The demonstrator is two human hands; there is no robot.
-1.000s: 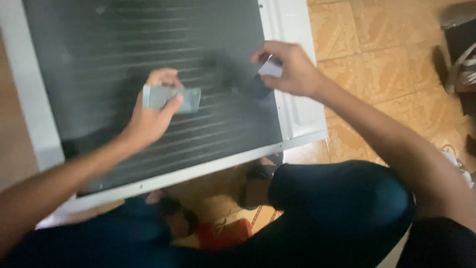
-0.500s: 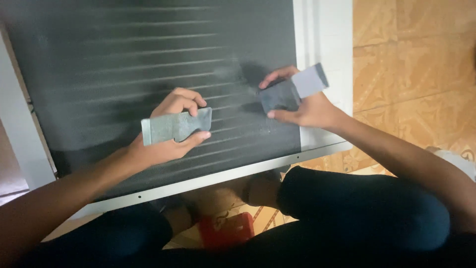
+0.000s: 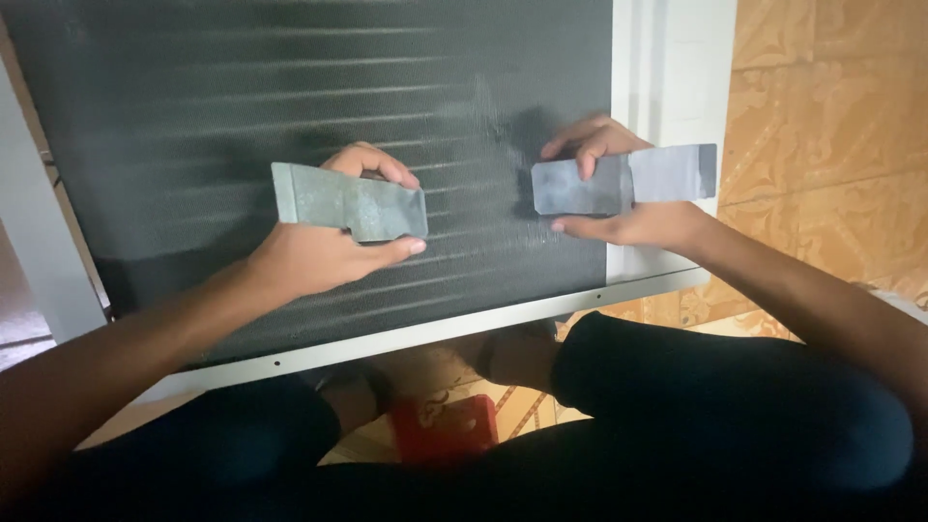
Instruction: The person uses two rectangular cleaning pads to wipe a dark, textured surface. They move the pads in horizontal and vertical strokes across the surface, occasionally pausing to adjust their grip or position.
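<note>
A large dark finned panel (image 3: 290,106) in a white frame (image 3: 667,68) lies tilted in front of me. My left hand (image 3: 319,251) grips a flat grey metal plate (image 3: 348,201) held over the lower middle of the fins. My right hand (image 3: 619,208) pinches a second grey metal plate (image 3: 628,181) near the panel's right edge, and that plate reaches out over the white frame. Both plates lie roughly level, side by side, with a gap of fins between them.
My knees in dark trousers (image 3: 735,416) sit under the panel's near edge. A small red block (image 3: 445,428) lies on the floor between them. Patterned orange floor tiles (image 3: 831,116) extend to the right. A pale surface (image 3: 39,251) borders the left.
The view has steadied and closed in on the panel. Both hands have lifted their plates into a level position, and the right hand has shifted slightly toward the panel's right edge.
</note>
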